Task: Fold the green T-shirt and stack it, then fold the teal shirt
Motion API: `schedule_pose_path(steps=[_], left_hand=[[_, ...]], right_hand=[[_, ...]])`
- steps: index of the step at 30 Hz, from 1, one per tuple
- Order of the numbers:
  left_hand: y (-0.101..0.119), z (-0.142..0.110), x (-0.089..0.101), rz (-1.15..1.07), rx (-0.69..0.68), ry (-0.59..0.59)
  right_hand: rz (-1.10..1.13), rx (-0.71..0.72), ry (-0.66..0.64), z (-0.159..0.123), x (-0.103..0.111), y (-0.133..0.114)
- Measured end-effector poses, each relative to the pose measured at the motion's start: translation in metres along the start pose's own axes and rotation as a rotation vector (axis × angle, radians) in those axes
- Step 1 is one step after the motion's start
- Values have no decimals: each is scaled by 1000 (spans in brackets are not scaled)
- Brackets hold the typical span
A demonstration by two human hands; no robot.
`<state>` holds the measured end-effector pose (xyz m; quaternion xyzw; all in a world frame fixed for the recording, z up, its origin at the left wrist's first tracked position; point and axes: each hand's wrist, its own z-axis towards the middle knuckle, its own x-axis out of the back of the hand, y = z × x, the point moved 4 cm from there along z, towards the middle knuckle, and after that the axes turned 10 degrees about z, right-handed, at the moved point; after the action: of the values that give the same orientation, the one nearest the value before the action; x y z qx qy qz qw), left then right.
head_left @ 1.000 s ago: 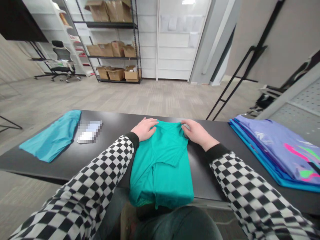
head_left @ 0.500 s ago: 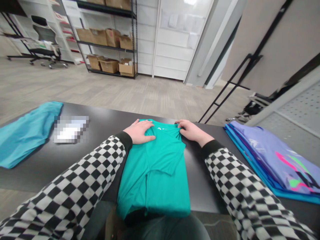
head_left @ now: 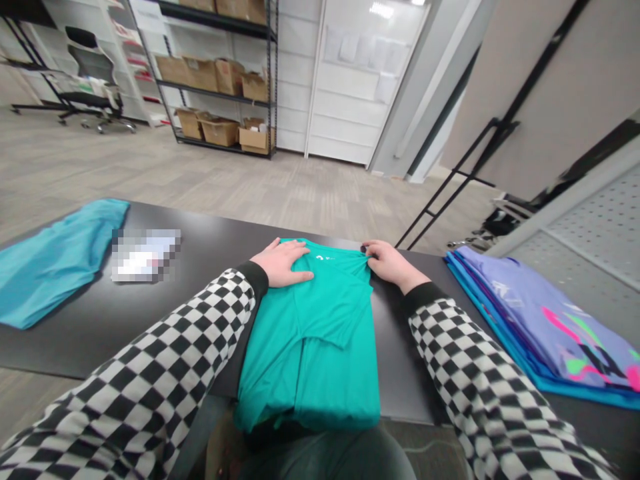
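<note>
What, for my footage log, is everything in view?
Shirt: one, green, front centre
Table: one, black, beneath it
Garment: one, light blue, left
Pixelated item: one, whitish, beside it
Garment stack: one, lilac over blues, right
Rack: one, black, rear left
Boxes: several, brown, on rack
Chair: one clearly, black, far left
Cabinet: one, white, rear centre
Board: one, grey, rear right
Panel: one, perforated, grey, right
Sleeves: two, black and white, front
Left hand, right hand: two, bare, at shirt

No legible text; white print [head_left: 325, 258] on green garment [head_left: 333, 313] too small.
</note>
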<state>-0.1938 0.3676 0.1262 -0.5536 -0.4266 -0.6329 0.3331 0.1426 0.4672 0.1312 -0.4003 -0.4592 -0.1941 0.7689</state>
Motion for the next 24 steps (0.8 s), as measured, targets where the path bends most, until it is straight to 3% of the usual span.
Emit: schedule_pose_path(steps=[6, 10, 18, 24], left_hand=[[6, -2, 3, 21, 19, -11], [12, -4, 3, 42, 5, 21], [6, -2, -4, 58, 61, -9], [1, -1, -5, 89, 138, -17]], right_hand=[[-14, 4, 18, -5, -2, -19], [-1, 46, -53, -8, -15, -38], [-45, -24, -46, -2, -16, -2], [-75, -20, -22, 1, -15, 3]])
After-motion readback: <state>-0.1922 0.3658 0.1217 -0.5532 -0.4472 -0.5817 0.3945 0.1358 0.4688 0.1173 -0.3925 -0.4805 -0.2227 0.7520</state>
